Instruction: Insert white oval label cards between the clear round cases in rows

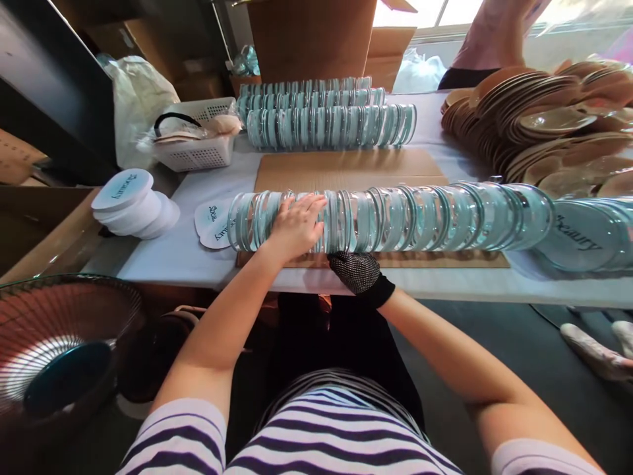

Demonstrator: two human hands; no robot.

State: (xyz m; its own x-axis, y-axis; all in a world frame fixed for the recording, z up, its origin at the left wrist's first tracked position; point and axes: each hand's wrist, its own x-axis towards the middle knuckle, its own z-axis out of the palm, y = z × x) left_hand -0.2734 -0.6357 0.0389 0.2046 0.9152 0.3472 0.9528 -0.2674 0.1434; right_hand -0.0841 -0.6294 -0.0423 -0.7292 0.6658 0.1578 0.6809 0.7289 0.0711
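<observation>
A long row of clear, round plastic pieces (pixel 425 218), nested on edge, lies across the table before me; I cannot tell if they are lids or tubs. Bare and palm down, my left hand (pixel 299 224) rests on top of its left part with fingers stretched out. My right hand (pixel 356 270), in a black dotted glove, presses against the lower front side of the row, its fingertips hidden beneath. Under the row is a flat cardboard sheet (pixel 341 171). Flat printed cards (pixel 211 224) lie by the row's left end.
More clear rows (pixel 331 125) stand behind. Stacks of brown oval pieces (pixel 534 112) fill the back right, near another person (pixel 489 39). Printed discs (pixel 583 231) lie right. At left are white card stacks (pixel 131 204), a white basket (pixel 198 155) and a fan (pixel 64 356).
</observation>
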